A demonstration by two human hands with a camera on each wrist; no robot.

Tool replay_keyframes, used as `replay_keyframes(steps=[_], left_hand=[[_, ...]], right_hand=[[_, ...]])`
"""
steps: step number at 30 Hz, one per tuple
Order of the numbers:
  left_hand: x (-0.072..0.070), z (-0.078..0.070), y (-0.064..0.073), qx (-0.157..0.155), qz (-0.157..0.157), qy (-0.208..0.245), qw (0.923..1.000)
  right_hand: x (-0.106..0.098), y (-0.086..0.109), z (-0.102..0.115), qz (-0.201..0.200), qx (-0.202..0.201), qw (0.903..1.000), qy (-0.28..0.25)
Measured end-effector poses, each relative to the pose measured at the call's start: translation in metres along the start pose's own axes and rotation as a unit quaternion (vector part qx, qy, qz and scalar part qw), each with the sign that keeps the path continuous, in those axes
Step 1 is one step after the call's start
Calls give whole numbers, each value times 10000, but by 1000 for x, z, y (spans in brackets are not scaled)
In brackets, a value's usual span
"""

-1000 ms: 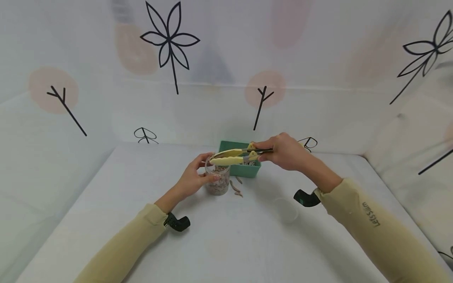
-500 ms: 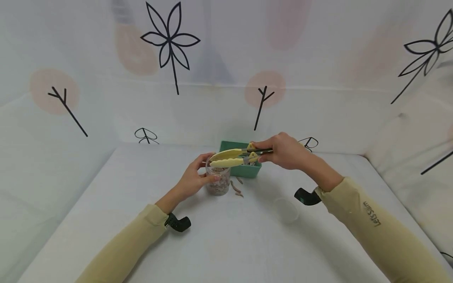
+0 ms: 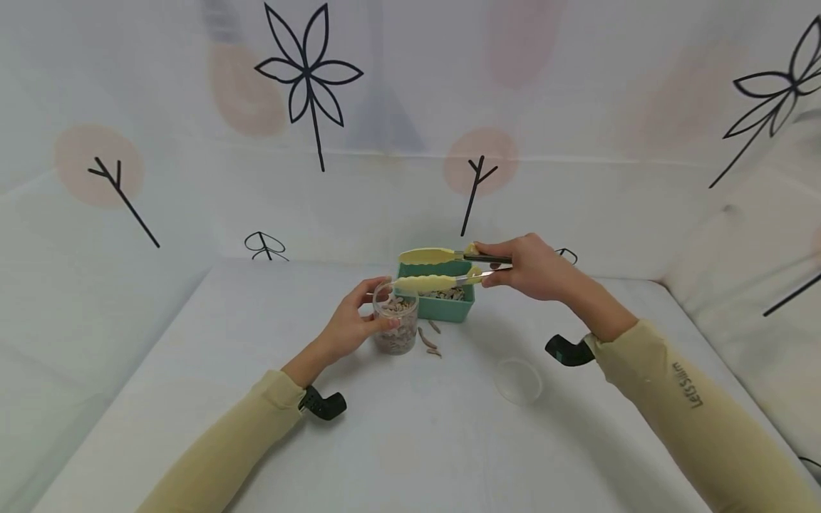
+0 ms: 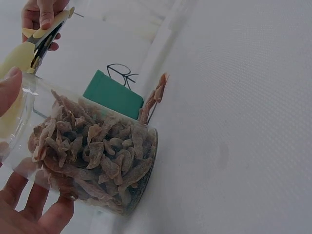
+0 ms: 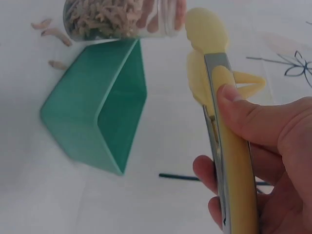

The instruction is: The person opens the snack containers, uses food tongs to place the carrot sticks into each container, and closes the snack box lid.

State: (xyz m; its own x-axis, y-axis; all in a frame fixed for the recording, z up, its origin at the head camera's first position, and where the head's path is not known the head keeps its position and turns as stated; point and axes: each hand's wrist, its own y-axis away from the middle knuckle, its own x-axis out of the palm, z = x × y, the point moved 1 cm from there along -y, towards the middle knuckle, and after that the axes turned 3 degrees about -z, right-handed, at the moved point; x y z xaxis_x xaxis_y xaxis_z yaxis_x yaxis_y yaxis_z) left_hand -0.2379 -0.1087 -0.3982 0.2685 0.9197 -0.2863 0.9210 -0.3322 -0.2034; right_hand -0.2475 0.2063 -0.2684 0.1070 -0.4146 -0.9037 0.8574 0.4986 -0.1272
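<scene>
My left hand grips a clear jar that stands on the table, thumb in front and fingers round its back. Brownish dried strips fill much of the jar. In my right hand is a pair of yellow-tipped tongs, held by the handles with the thumb along one arm. Their tips are spread, and I see nothing between them. The lower tip lies over the jar's right rim, while the upper one is above the green box, which holds similar pieces behind the jar.
Several loose strips lie on the white table just right of the jar. Farther right rests a round clear lid. A patterned cloth backdrop rises behind the table's far edge.
My right hand has moved right and slightly up with the tongs, whose tips have left the jar's mouth and spread wider. My left hand and the jar have stayed put.
</scene>
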Motion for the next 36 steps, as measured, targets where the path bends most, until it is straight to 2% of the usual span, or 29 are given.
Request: replay_keyframes(steps=[6,12,17,24,30,36], left_hand=[[0,0,-1,11,0,-7,10000],[1,0,-1,92,-6,-15,10000],[0,1,0,46,-3,-29,10000],[0,1,0,106,18,20,9999],[0,1,0,105,22,-6,9999],[-1,1,0,100,29,2,9999]], right_hand=[[-7,1,-14,55,486,9971,575],[-8,-5,-19,426,779,9861,1408],[-6,-13,-19,779,743,9741,1987],[-3,-29,-2,1197,618,9544,2665],[10,-43,9,1524,464,9461,2820],[18,-47,4,1501,607,9506,2648]])
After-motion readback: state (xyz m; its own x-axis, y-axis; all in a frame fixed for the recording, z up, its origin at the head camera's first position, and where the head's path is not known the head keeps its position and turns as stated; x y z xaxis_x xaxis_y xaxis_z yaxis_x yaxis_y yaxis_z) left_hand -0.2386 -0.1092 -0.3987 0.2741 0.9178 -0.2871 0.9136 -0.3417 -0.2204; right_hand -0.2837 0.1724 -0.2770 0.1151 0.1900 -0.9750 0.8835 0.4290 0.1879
